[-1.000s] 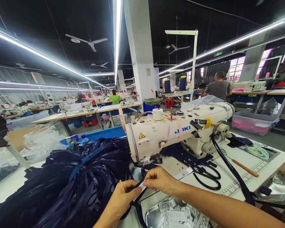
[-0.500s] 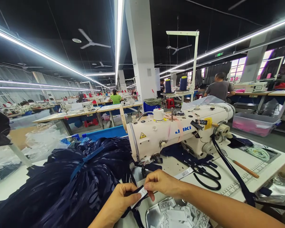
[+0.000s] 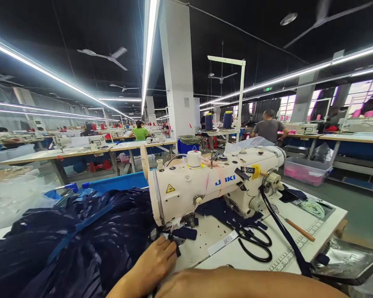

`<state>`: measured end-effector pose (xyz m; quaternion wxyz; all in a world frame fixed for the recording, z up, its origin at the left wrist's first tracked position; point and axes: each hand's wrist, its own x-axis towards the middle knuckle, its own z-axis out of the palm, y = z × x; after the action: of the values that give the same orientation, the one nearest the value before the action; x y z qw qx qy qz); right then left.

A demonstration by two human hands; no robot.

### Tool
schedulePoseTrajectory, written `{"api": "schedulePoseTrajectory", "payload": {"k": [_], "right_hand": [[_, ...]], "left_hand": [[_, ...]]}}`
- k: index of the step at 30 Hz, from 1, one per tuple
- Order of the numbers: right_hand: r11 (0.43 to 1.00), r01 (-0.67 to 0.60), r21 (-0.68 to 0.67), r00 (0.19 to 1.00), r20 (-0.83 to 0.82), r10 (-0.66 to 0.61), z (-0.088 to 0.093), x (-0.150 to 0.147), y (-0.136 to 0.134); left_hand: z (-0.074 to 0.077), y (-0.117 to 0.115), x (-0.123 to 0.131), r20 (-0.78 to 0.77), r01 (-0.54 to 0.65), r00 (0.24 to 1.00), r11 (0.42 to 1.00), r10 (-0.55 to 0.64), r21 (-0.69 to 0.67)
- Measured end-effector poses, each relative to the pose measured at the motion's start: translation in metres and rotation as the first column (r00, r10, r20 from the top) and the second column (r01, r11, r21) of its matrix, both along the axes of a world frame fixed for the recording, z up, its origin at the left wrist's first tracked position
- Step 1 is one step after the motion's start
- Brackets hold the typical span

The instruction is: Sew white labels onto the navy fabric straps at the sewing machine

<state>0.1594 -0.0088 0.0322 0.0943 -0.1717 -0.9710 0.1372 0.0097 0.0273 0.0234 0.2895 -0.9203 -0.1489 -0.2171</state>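
My left hand [image 3: 155,260] lies on the pile of navy fabric [image 3: 81,240] with its fingers together. The fingertips press a navy strip [image 3: 183,233] at the presser foot of the cream Juki sewing machine [image 3: 211,184]. My right forearm crosses the bottom of the view. Only the back of my right hand [image 3: 174,287] shows at the frame's lower edge, and its fingers are hidden. The white label I pinched before is not visible.
Black scissors [image 3: 255,244], a white label strip [image 3: 225,242] and a wooden-handled tool [image 3: 300,230] lie on the machine table. A metal tray [image 3: 348,260] sits at the right. Thread cones [image 3: 217,121] stand behind. Other people sit at benches beyond.
My view has tilted up and to the right. My left hand moved forward from the table edge to the presser foot with the strip. My right hand dropped to the frame's bottom edge.
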Motion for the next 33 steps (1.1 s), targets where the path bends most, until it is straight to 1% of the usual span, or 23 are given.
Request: {"api": "schedulePoseTrajectory", "payload": {"k": [1,2,3,4,6,7,8,10,12,14,16,18,20,21,23,24,25,27,28,30,33], "right_hand": [[0.998,0.062,0.029,0.998,0.002,-0.062,0.003,0.015,0.007],[0.977,0.196,0.084,0.981,-0.006,-0.196,0.006,0.03,0.016],[0.904,0.385,0.186,0.921,-0.021,-0.388,0.009,0.046,0.026],[0.834,0.495,0.244,0.865,-0.048,-0.499,0.011,0.059,0.036],[0.716,0.623,0.315,0.772,-0.105,-0.626,0.013,0.08,0.057],[0.668,0.663,0.339,0.736,-0.133,-0.664,0.012,0.086,0.067],[0.634,0.686,0.358,0.713,-0.155,-0.684,0.01,0.089,0.076],[0.599,0.701,0.387,0.695,-0.186,-0.694,0.003,0.088,0.09],[0.589,0.698,0.407,0.699,-0.21,-0.683,-0.004,0.083,0.102],[0.578,0.701,0.417,0.698,-0.237,-0.676,-0.008,0.08,0.111],[0.557,0.717,0.418,0.683,-0.261,-0.683,-0.01,0.08,0.115],[0.527,0.741,0.416,0.656,-0.281,-0.7,-0.008,0.082,0.112],[0.505,0.754,0.42,0.64,-0.293,-0.711,-0.008,0.082,0.098],[0.505,0.748,0.431,0.645,-0.294,-0.705,-0.009,0.08,0.088],[0.538,0.701,0.469,0.694,-0.275,-0.665,-0.014,0.071,0.064],[0.565,0.644,0.515,0.745,-0.256,-0.616,-0.017,0.064,0.052],[0.605,0.574,0.551,0.799,-0.217,-0.56,-0.02,0.057,0.041],[0.682,0.446,0.58,0.876,-0.125,-0.467,-0.026,0.043,0.025],[0.717,0.404,0.568,0.895,-0.084,-0.438,-0.028,0.038,0.021],[0.77,0.38,0.512,0.905,-0.033,-0.425,-0.028,0.031,0.019],[0.818,0.437,0.375,0.886,-0.021,-0.463,-0.023,0.027,0.024]], "left_hand": [[-0.008,0.003,0.0,0.016,-0.043,0.999,0.998,0.043,-0.048],[-0.014,0.004,0.0,0.038,-0.091,0.995,0.991,0.095,-0.093],[-0.019,0.003,-0.001,0.061,-0.14,0.987,0.981,0.149,-0.135],[-0.023,0.002,-0.001,0.08,-0.186,0.976,0.968,0.202,-0.168],[-0.028,-0.003,-0.003,0.1,-0.242,0.959,0.951,0.264,-0.193],[-0.03,-0.004,-0.003,0.099,-0.256,0.956,0.948,0.278,-0.187],[-0.031,-0.005,-0.004,0.096,-0.26,0.956,0.951,0.278,-0.168],[-0.033,-0.005,-0.005,0.08,-0.231,0.968,0.967,0.24,-0.107],[-0.034,-0.001,-0.007,0.105,-0.156,0.982,0.988,0.157,-0.019],[-0.033,0.002,-0.008,0.161,-0.084,0.984,0.995,0.074,0.053],[-0.029,0.002,-0.008,0.202,-0.052,0.979,0.994,0.032,0.096],[-0.024,-0.002,-0.007,0.164,-0.085,0.984,0.993,0.071,0.08],[-0.017,-0.009,-0.005,0.086,-0.146,0.986,0.988,0.142,0.04],[-0.015,-0.012,-0.004,0.043,-0.176,0.984,0.984,0.175,0.018],[-0.012,-0.016,-0.001,-0.02,-0.214,0.977,0.977,0.214,-0.003],[-0.012,-0.017,0.001,-0.032,-0.211,0.977,0.978,0.211,0.011],[-0.013,-0.017,0.002,-0.042,-0.207,0.977,0.978,0.208,0.026],[-0.015,-0.017,0.003,-0.053,-0.205,0.977,0.977,0.207,0.053],[-0.016,-0.017,0.002,-0.057,-0.205,0.976,0.977,0.208,0.061],[-0.018,-0.019,-0.001,-0.064,-0.209,0.975,0.975,0.214,0.069],[-0.02,-0.025,-0.01,-0.067,-0.214,0.974,0.975,0.218,0.063]]}}
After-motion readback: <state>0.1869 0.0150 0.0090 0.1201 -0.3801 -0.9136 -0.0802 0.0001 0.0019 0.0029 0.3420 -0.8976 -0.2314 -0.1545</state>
